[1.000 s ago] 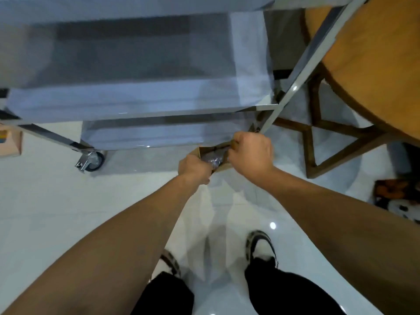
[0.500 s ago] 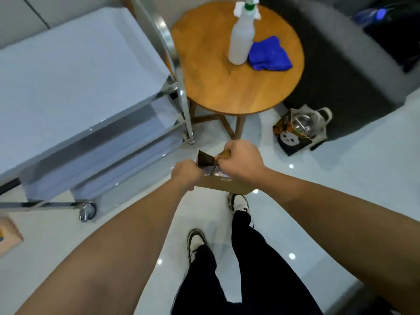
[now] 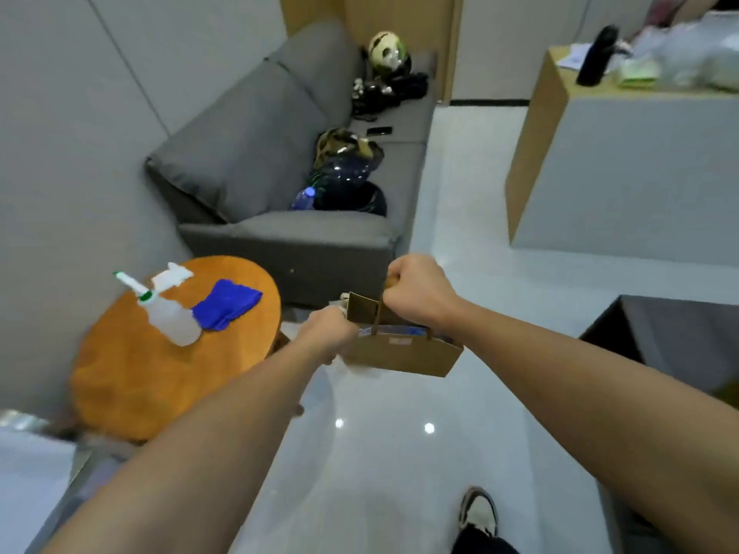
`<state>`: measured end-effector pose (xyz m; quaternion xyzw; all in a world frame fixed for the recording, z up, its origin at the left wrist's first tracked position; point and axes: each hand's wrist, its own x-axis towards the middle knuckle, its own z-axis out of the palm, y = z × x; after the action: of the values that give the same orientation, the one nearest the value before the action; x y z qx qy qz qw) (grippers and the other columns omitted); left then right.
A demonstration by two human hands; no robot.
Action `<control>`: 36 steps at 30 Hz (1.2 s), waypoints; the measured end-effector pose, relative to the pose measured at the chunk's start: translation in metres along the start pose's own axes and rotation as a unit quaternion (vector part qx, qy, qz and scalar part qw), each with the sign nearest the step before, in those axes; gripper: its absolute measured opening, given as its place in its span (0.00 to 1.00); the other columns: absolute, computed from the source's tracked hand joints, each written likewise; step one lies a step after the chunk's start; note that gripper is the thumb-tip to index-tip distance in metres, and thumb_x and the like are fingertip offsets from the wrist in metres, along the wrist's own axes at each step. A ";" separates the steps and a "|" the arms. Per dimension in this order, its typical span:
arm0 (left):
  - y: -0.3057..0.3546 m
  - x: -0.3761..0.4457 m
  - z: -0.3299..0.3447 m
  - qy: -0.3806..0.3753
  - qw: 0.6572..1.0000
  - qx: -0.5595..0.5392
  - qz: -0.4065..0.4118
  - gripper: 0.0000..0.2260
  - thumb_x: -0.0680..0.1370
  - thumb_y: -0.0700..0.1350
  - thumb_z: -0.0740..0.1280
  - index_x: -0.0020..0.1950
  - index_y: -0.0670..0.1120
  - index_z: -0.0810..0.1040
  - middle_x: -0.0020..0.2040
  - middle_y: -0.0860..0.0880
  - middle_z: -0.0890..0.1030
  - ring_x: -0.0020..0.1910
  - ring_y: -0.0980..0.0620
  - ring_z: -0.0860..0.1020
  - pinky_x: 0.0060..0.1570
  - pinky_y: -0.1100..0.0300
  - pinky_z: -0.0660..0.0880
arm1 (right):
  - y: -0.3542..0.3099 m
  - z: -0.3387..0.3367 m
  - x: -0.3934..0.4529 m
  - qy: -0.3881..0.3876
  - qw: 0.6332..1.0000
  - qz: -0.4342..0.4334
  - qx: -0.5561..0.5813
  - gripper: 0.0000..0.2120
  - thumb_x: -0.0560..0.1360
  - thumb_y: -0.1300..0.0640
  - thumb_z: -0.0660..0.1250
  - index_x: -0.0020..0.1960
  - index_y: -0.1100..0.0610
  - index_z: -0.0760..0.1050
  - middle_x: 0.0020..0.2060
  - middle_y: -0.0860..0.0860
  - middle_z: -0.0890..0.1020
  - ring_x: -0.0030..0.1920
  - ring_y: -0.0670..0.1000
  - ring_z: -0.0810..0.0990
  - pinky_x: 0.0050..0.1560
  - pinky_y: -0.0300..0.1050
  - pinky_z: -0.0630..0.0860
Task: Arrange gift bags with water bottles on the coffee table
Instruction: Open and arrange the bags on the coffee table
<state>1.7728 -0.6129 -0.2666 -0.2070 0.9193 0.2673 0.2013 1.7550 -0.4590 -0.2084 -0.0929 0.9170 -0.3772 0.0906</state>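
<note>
Brown paper gift bag held in air above white floor, right of round wooden table. Handle gripped in right hand, fist closed. Bag's left edge gripped by left hand, fingers curled. Spray bottle, blue cloth seen on table. Grey sofa behind.

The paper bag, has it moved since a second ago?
Yes. The paper bag, held by both hands, was low beside the steel cart's bottom shelf; now it is away from the cart, over open floor to the right of the round table, in front of the sofa.
</note>
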 end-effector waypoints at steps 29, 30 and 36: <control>0.593 0.105 0.311 -0.250 0.797 0.324 0.444 0.08 0.74 0.45 0.68 0.50 0.43 0.78 0.47 0.44 0.80 0.42 0.45 0.80 0.42 0.54 0.81 | 0.421 -0.345 0.019 0.367 0.808 0.446 0.115 0.14 0.64 0.70 0.62 0.27 0.55 0.65 0.25 0.51 0.67 0.30 0.51 0.69 0.30 0.45 0.64; 0.608 0.108 0.318 -0.254 0.786 0.332 0.456 0.08 0.74 0.44 0.67 0.50 0.43 0.78 0.46 0.44 0.79 0.42 0.46 0.79 0.41 0.55 0.80 | 0.428 -0.353 0.021 0.376 0.798 0.457 0.114 0.14 0.65 0.70 0.63 0.27 0.55 0.65 0.25 0.51 0.67 0.30 0.51 0.70 0.30 0.46 0.64; 0.683 0.114 0.349 -0.264 0.746 0.354 0.498 0.04 0.71 0.42 0.66 0.43 0.44 0.76 0.42 0.44 0.79 0.40 0.46 0.80 0.38 0.55 0.80 | 0.474 -0.394 0.031 0.425 0.752 0.495 0.100 0.07 0.66 0.68 0.65 0.31 0.59 0.72 0.28 0.56 0.73 0.37 0.60 0.79 0.31 0.52 0.72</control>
<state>1.4352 0.0832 -0.3135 0.4451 0.8308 0.0292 0.3328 1.5836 0.1310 -0.2718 0.5530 0.7362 -0.3694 -0.1257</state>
